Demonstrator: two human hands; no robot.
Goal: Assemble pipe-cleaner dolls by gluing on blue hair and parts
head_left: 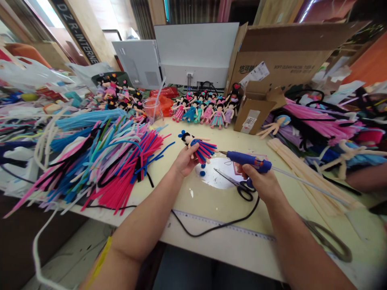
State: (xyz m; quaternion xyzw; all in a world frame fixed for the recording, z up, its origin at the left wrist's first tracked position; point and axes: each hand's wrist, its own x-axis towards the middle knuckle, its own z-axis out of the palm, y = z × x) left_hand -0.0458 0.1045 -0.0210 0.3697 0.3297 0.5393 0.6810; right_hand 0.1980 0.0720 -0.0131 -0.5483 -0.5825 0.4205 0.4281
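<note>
Between the fingers of my left hand (pixel 185 162), just above the bench (pixel 169 189), I held a small fuzzy doll (pixel 204 153), thumb on top at its waist. Its black-haired head with a blue bow lay beyond my thumb, up and to the left, and its skirt of blue and pink strips fanned out to the right of my grip. Two small blue fuzzy pieces (pixel 202 170) showed just below the skirt; whether they were joined to the doll I couldn't tell. The fingers of my right hand (pixel 260 179) were wrapped round the handle of a blue glue gun (pixel 246 159), its nozzle just beside the skirt ends, and I couldn't tell if it touched them. A pale glue stick (pixel 305 183) stuck out behind the gun, to the right of those fingers, and a black cord (pixel 208 233) looped across the bench nearer me than both hands. Just below and left of my right fingers lay scissors (pixel 231 182), blades pointing towards my left hand. Left of my left fingers was a big heap of coloured fuzzy stems (pixel 121 161); right of my right fingers lay a bundle of beige stems (pixel 308 173). Beyond both hands stood a cluster of dolls (pixel 208 110) in bright skirts, with a small cardboard box (pixel 253 114) to their right. Well to the right of my right fingers, another person's arm (pixel 367 174) reached in at the edge
</note>
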